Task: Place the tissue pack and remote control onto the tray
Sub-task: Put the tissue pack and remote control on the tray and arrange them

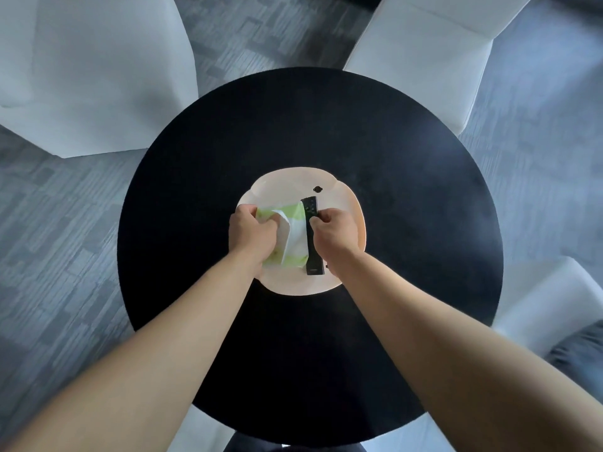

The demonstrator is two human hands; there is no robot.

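Green tissue pack (290, 236): being pinched by left hand (251, 231), over tray (354, 207).
Remote control (311, 236): being pinched by right hand (332, 231).
Left: releasing both.

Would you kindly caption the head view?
Left hand sets tissue pack, right hand sets remote on tray.

The black tabletop (391, 177) lies bare all around the tray (287, 182), open to approach from every side. White chairs (98, 76) crowd its far and right edges. The tray's far part is free.
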